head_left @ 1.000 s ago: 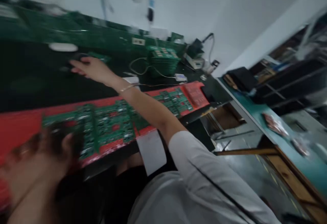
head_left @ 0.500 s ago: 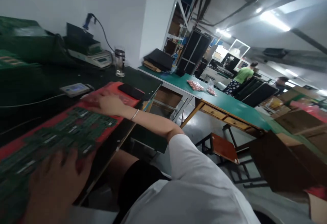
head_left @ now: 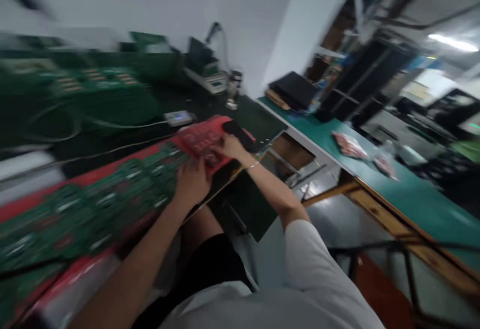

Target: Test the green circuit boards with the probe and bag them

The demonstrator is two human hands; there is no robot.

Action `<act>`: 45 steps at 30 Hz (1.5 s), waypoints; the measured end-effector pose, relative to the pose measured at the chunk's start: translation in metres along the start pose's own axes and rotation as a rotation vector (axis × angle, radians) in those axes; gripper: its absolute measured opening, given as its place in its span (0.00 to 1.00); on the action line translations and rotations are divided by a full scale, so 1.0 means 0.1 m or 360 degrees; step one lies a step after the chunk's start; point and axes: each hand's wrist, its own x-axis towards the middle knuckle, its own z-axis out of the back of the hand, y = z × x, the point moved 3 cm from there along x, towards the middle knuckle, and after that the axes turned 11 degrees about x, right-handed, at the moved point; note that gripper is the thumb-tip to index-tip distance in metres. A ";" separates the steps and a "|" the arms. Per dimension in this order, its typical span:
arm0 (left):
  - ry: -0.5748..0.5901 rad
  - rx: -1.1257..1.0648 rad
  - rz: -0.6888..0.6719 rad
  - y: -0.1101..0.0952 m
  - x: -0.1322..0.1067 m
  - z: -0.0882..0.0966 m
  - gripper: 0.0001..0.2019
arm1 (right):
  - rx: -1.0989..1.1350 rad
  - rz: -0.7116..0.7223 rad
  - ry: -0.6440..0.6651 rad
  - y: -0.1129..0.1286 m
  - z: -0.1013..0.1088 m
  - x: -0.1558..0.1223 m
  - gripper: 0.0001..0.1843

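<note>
Red plastic marks the piece under both hands: a red tray with rows of small pockets, lying at the right end of the dark workbench, close to its near edge. The right hand sits on the tray's right part, fingers bent down onto its surface. Motion blur hides whether they pinch the tray or only press on it. A thin bracelet circles that wrist. The left hand lies palm down just near and left of the tray, fingers stretched flat toward its near edge and closed around nothing. It rests on the right end of a long row of green circuit boards, which lie on a red mat running left along the bench's near side.

A black phone lies touching the tray's far right corner, just beyond the right hand. Farther back stand a small grey device with a cable, a glass and a scale. A stack of green boards sits far left. To the right, across a gap, a teal table carries some packets.
</note>
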 end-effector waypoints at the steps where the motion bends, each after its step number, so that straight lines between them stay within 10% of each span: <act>1: 0.0024 -0.0013 0.0035 -0.01 0.01 -0.01 0.28 | -0.0006 -0.0048 -0.0003 -0.04 0.00 0.04 0.34; 12: 0.0263 -0.0168 0.0066 0.21 -0.02 0.06 0.29 | 0.0490 0.0125 0.0338 0.03 0.10 0.27 0.49; 23: 0.0494 0.0121 0.0230 0.86 -0.18 -0.03 0.42 | -0.0555 0.0311 0.0403 0.70 0.20 0.15 0.49; 31: 0.0449 0.0102 0.0394 1.02 -0.46 0.01 0.53 | -0.0895 0.0340 0.0166 1.43 -0.04 -0.18 0.32; 39: 0.0515 0.0143 0.0303 1.35 -0.67 0.03 0.58 | -0.0902 0.0602 0.0684 1.76 -0.33 -0.30 0.51; 45: 0.0518 0.0063 0.0240 1.43 -0.84 0.10 0.61 | -0.0777 0.0605 0.0609 1.84 -0.79 -0.44 0.52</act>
